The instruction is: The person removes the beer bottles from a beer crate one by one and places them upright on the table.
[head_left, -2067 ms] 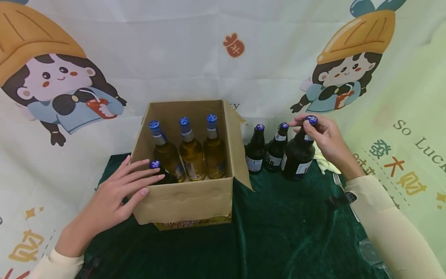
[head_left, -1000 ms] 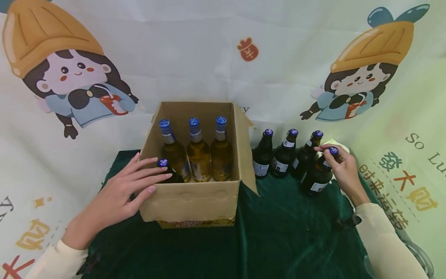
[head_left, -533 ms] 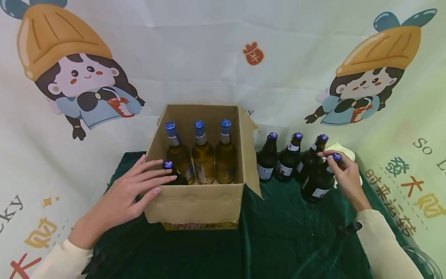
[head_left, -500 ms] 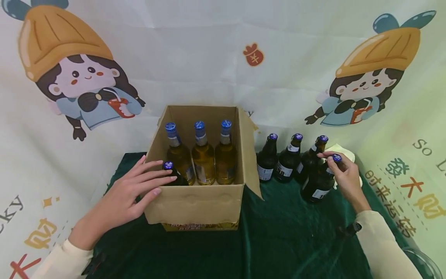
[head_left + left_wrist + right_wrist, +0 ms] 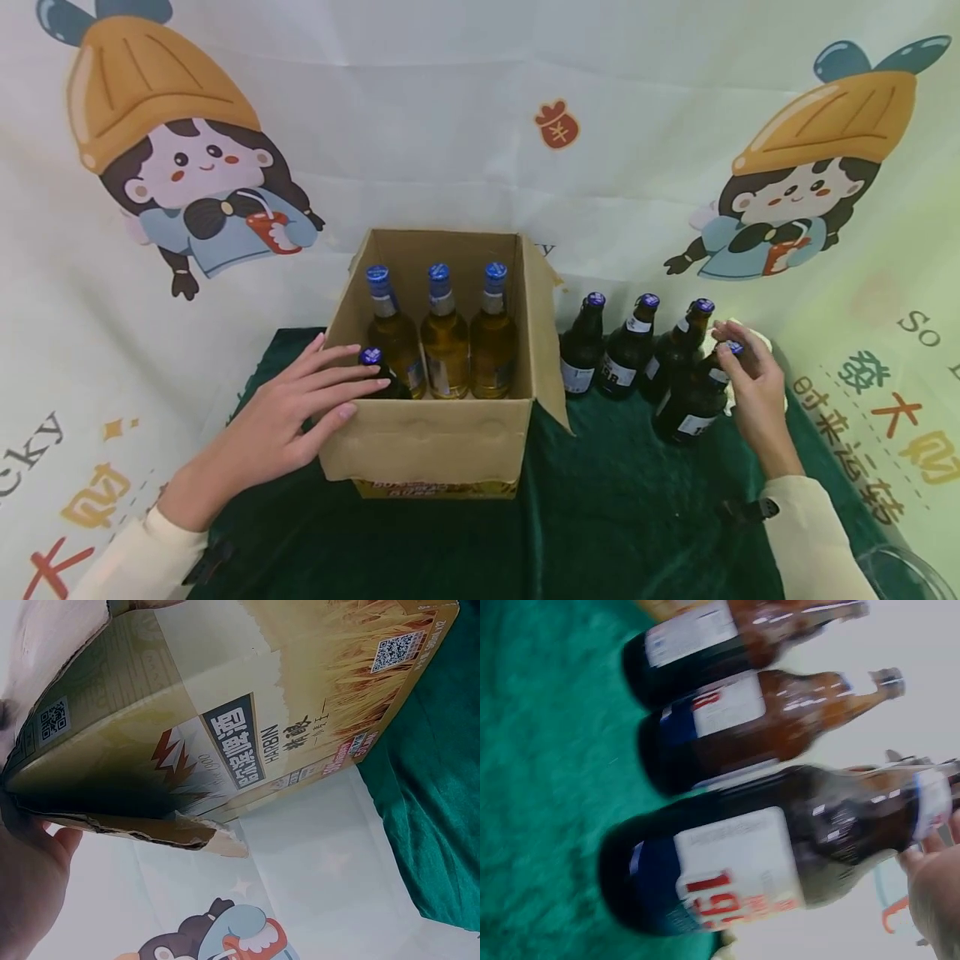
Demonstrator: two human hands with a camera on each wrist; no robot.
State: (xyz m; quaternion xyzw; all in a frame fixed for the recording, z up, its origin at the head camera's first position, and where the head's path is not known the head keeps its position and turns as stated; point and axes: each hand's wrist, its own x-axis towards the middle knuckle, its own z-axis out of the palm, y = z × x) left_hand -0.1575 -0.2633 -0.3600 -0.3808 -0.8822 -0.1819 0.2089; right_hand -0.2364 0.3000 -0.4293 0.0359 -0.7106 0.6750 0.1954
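- Head view: the right hand (image 5: 761,400) was at the near bottle (image 5: 686,408), thumb and fingers curved round its neck by the blue cap; how tightly they gripped could not be told.
- The near bottle stood on the green-covered worktop (image 5: 630,517), towards its back right corner, at the right end of the dark bottles and in front of the last of the row.
- Three dark bottles (image 5: 630,350) stood upright in that row along the back edge, between the box and the near bottle.
- The left hand (image 5: 288,417) rested over the left front corner of the box (image 5: 427,442), fingers straight and spread, gripping nothing.
- Under those fingertips was a short bottle (image 5: 393,385) inside the box, mostly hidden by the front wall.
- The box stood open near the back edge of the worktop, left of its middle, its right flap hanging outward.
- Inside, three amber bottles (image 5: 444,342) with blue caps stood side by side behind the short bottle.
- Left wrist view: the box's side carried HARBIN lettering and QR codes; one flap had a torn edge.
- Right wrist view, blurred: the near bottle's pale label bore red figures.
- A pale cloth (image 5: 762,337) lay behind the right hand, by the back right corner.
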